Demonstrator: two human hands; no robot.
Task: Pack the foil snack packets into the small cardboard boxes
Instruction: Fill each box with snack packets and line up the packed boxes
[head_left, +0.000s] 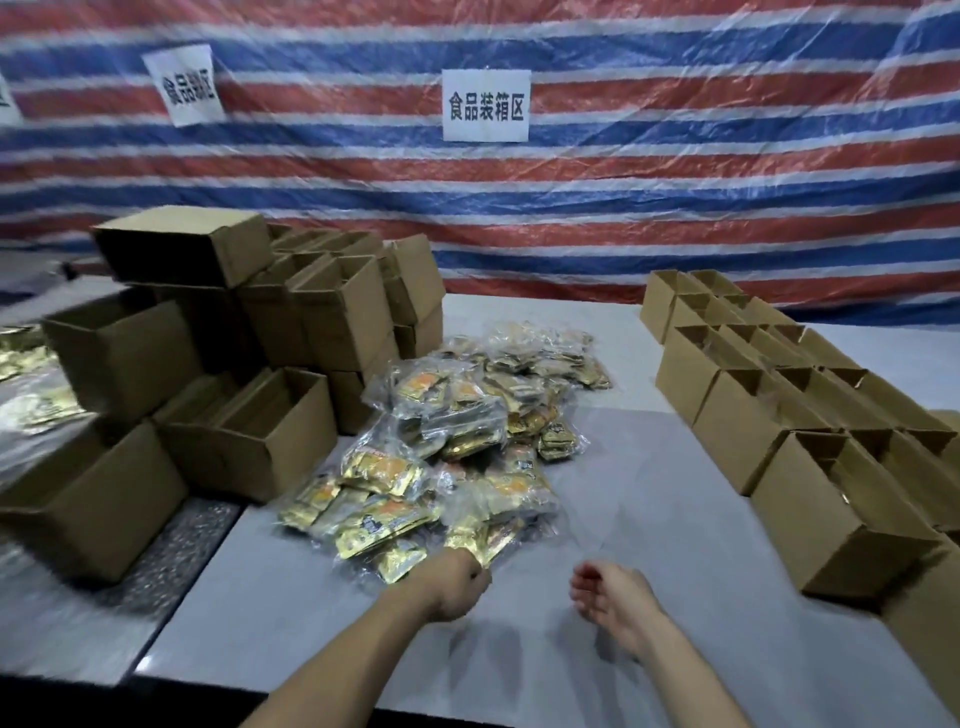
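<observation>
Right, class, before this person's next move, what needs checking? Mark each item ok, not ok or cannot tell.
1. The foil packets lie within reach of the left hand: ok.
2. Its grip on a packet: cannot tell, fingers curled.
3. The right hand is free: ok.
4. The small boxes at right stand open: ok.
5. The nearest box is empty: cannot tell, inside hidden.
6. Packets out of the clear bags: not ok, many look bagged.

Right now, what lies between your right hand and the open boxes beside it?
Only bare grey table between the right hand and the small boxes, seen in the head view.
</observation>
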